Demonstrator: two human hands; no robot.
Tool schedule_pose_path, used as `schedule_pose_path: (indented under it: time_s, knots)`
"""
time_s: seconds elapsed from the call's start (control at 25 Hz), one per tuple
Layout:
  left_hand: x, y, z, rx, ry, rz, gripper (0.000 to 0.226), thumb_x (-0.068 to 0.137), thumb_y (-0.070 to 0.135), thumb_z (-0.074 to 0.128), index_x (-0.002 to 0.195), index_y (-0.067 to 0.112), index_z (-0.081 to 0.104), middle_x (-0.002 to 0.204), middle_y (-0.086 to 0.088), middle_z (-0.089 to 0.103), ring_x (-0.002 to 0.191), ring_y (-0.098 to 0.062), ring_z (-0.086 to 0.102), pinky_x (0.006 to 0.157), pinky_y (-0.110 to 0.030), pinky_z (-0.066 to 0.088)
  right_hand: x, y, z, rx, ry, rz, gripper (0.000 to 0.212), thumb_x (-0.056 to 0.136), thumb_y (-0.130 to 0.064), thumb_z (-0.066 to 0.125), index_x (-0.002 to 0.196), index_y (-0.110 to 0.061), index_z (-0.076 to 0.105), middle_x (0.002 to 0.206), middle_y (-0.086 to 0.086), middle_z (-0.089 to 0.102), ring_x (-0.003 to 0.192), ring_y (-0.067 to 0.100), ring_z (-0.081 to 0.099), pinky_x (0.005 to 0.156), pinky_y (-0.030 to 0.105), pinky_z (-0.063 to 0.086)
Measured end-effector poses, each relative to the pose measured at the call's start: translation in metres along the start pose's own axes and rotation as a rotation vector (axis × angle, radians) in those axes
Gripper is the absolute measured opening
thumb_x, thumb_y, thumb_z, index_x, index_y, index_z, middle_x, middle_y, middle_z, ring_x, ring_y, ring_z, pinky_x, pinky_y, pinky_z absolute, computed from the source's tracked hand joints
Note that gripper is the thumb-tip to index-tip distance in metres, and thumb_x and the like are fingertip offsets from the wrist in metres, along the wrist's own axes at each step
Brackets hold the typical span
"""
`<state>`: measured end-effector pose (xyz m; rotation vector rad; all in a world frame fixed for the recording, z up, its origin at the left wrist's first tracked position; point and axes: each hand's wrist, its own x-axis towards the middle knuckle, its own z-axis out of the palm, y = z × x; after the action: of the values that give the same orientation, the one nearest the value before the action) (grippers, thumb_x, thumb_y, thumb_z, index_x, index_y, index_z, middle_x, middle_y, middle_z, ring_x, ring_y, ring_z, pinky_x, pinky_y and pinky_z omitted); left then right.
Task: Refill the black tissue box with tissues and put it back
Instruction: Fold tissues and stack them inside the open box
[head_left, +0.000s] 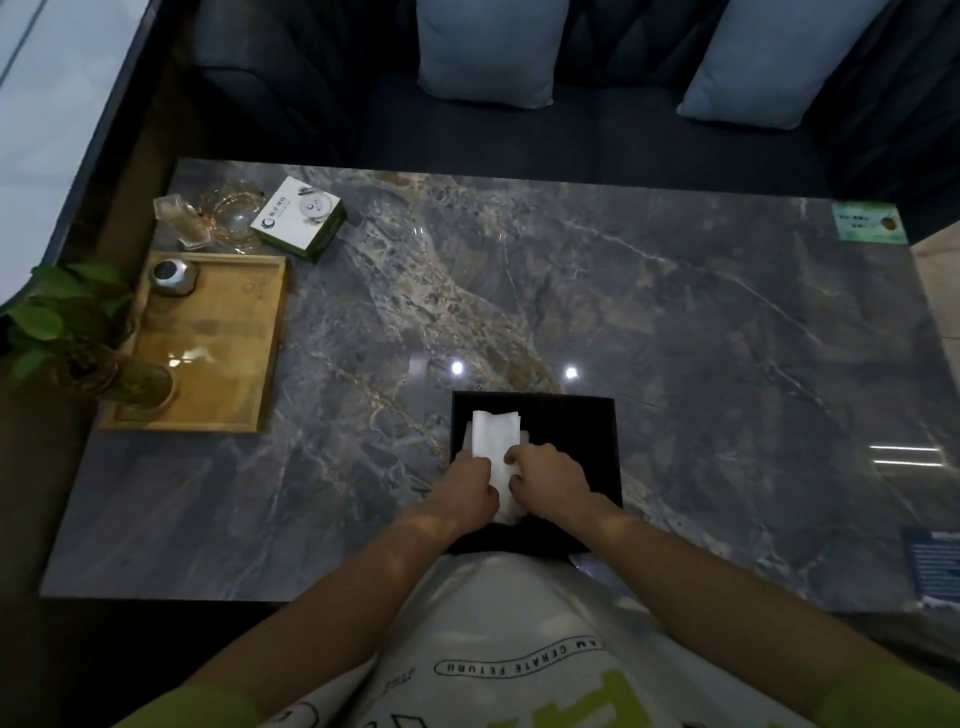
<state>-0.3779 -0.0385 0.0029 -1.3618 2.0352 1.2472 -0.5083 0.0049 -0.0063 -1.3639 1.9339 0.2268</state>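
Observation:
The black tissue box (571, 431) lies flat on the marble table (675, 322) near its front edge, in front of me. White tissues (496, 434) stick up out of its left part. My left hand (470, 480) pinches the tissues on their left side. From the right, my right hand (548, 480) grips them with curled fingers. Both hands sit over the box, and the tissues' lower end shows between my wrists.
A wooden tray (218, 364) with a small metal cup (171, 277) and a plant vase (124, 382) stands at the left. Behind it are a glass ashtray (231, 215) and a white-green box (298, 218). A sofa with pillows (488, 47) lies beyond the table.

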Motion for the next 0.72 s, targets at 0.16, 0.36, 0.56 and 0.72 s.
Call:
schedule_pose_path:
  time_s: [0.16, 0.36, 0.56, 0.72]
  knots:
    - [0.004, -0.001, 0.003, 0.088, 0.001, 0.049, 0.035, 0.092, 0.007, 0.045, 0.124, -0.006, 0.049, 0.141, -0.023, 0.036, 0.118, -0.035, 0.050, 0.102, -0.037, 0.043, -0.004, 0.002, -0.004, -0.172, -0.006, -0.079, 0.037, 0.090, -0.019, 0.050, 0.127, -0.018, 0.053, 0.117, 0.012, 0.061, 0.096, 0.032, 0.063, 0.068, 0.034, 0.044]
    - [0.000, -0.009, 0.004, 0.310, 0.103, 0.187, 0.035, 0.092, 0.008, 0.047, 0.126, -0.001, 0.048, 0.160, -0.023, 0.011, 0.147, -0.035, 0.015, 0.117, -0.039, 0.027, -0.011, 0.006, -0.007, -0.354, 0.133, -0.189, 0.029, 0.089, -0.016, 0.055, 0.117, -0.011, 0.052, 0.128, 0.011, 0.047, 0.082, 0.031, 0.063, 0.057, 0.033, 0.036]
    - [-0.001, -0.010, 0.002, 0.711, 0.194, 0.342, 0.057, 0.095, 0.018, 0.042, 0.148, 0.001, 0.028, 0.162, -0.016, 0.012, 0.151, -0.028, 0.003, 0.122, -0.044, 0.000, -0.003, 0.010, -0.004, -0.689, 0.178, -0.425, 0.053, 0.094, -0.026, 0.052, 0.142, -0.007, 0.042, 0.153, 0.013, 0.034, 0.141, 0.033, 0.030, 0.116, 0.049, 0.022]
    - [0.002, -0.008, 0.005, 0.997, 0.075, 0.338, 0.055, 0.098, 0.025, 0.039, 0.147, 0.001, 0.034, 0.158, -0.022, 0.020, 0.148, -0.035, 0.012, 0.122, -0.047, 0.001, 0.000, 0.006, -0.003, -0.852, 0.044, -0.466, 0.052, 0.101, -0.030, 0.036, 0.146, -0.004, 0.038, 0.150, 0.016, 0.040, 0.144, 0.031, 0.029, 0.122, 0.051, -0.004]
